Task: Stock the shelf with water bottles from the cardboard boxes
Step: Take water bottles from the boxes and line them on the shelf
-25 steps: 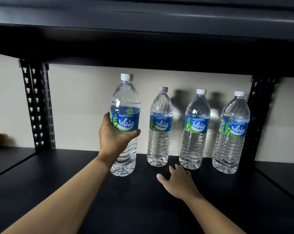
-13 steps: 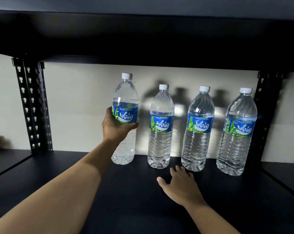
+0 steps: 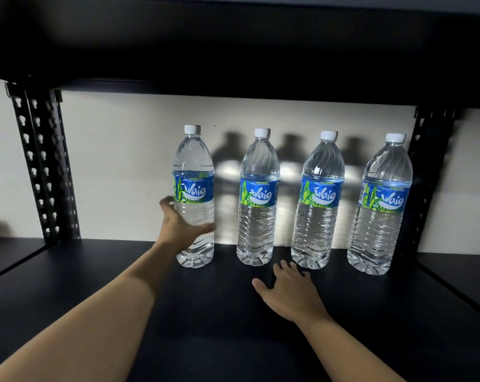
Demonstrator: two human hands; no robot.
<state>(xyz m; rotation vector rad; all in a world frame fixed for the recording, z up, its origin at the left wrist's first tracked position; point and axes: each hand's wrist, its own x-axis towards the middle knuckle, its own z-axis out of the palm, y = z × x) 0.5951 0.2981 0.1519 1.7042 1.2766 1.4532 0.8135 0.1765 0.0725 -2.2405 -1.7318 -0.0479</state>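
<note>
A clear water bottle (image 3: 194, 166) with a white cap and a blue label stands upright on the black shelf board (image 3: 95, 285), leftmost in a row. Three more like it stand to its right: one (image 3: 258, 216), another (image 3: 320, 216) and the last (image 3: 382, 216), all along the back by the pale wall. My left hand (image 3: 182, 227) is blurred at the lower part of the leftmost bottle. Its thumb lies across the front and its fingers are spread off the left side, loose around it. My right hand (image 3: 291, 293) rests flat on the board in front of the middle bottles.
Perforated black uprights stand at the left (image 3: 46, 166) and the right (image 3: 426, 175) of this bay. The upper shelf (image 3: 233, 51) hangs low over the bottle caps. Bare board lies left of the row. No cardboard box is in view.
My left hand carried the bottle back, set it on the board in line with the others, then slid down it and loosened its grip. My right hand stayed put.
</note>
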